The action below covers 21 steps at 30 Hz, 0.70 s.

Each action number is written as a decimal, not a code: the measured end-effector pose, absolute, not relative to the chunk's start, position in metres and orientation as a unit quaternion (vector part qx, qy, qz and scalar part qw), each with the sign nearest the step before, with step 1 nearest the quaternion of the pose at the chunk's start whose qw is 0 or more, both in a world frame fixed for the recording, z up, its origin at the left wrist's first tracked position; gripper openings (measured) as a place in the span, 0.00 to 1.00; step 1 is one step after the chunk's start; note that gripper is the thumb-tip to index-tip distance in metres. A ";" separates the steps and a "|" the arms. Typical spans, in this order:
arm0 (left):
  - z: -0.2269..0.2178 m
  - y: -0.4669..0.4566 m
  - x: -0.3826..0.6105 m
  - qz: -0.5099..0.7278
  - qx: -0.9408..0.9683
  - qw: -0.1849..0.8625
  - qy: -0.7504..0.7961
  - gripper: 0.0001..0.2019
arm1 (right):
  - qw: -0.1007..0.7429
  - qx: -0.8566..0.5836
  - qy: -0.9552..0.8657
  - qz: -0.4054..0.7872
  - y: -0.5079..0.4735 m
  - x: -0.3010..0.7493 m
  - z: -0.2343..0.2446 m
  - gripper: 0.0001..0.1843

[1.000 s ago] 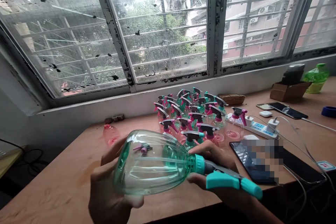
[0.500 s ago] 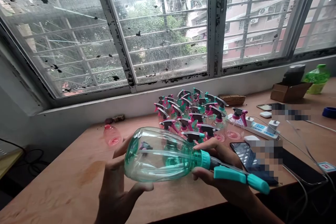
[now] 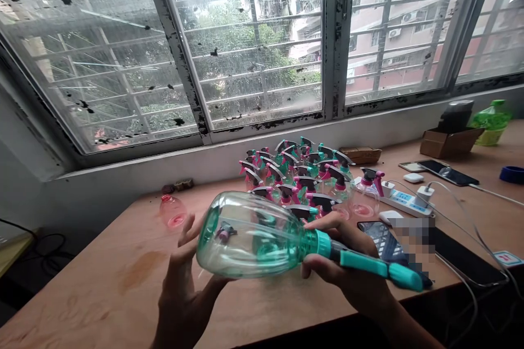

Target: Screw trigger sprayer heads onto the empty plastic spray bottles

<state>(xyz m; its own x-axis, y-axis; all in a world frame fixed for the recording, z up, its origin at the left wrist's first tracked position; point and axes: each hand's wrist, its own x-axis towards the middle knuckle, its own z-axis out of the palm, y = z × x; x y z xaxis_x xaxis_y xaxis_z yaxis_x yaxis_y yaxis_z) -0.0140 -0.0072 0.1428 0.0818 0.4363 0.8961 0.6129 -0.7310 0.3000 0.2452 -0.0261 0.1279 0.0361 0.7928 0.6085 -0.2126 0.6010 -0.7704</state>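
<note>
A clear green spray bottle (image 3: 249,240) lies sideways in the air above the table, its base to the left. My right hand (image 3: 347,251) is closed around its neck and teal collar, thumb in front and fingers behind. Beyond that hand the dark grey and teal trigger head (image 3: 380,267) points right. My left hand (image 3: 184,278) is cupped loosely about the base, fingers spread and thumb below the bottle; how firmly it touches is unclear. Behind stand several spray bottles (image 3: 305,182) with pink or teal triggers. A headless pink bottle (image 3: 172,211) rests at the left.
On the right lie a power strip (image 3: 403,200) with plugged-in chargers, a dark phone (image 3: 380,240), a black tablet-like device (image 3: 466,253) and loose cables. A cardboard box (image 3: 448,143) and a green drink bottle (image 3: 491,122) stand farther back. The window wall (image 3: 196,169) bounds the table behind.
The held bottle has shifted slightly right and its base has risen a little. My left thumb has moved closer under the bottle. My right hand keeps its grip at the neck.
</note>
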 end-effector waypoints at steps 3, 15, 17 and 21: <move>0.145 -0.006 -0.012 -0.559 -0.743 0.092 -0.357 0.20 | 0.680 -0.230 -0.576 0.390 -0.026 0.245 0.129 0.14; 0.148 -0.006 -0.014 -0.534 -0.759 0.044 -0.370 0.21 | 0.630 -0.272 -0.583 0.435 -0.030 0.244 0.135 0.16; 0.146 -0.005 -0.017 -0.525 -0.767 0.039 -0.367 0.26 | 0.627 -0.260 -0.585 0.443 -0.029 0.243 0.131 0.16; 0.142 -0.006 -0.022 -0.528 -0.764 -0.037 -0.368 0.26 | 0.646 -0.255 -0.589 0.413 -0.027 0.242 0.125 0.18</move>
<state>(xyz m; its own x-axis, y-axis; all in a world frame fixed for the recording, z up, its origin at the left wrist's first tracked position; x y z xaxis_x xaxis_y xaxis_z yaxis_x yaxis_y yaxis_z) -0.0217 -0.0056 0.1421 0.1703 0.6021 0.7801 0.5241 -0.7257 0.4457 0.2420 -0.0266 0.1250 -0.0353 0.8340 0.5506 -0.2327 0.5289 -0.8161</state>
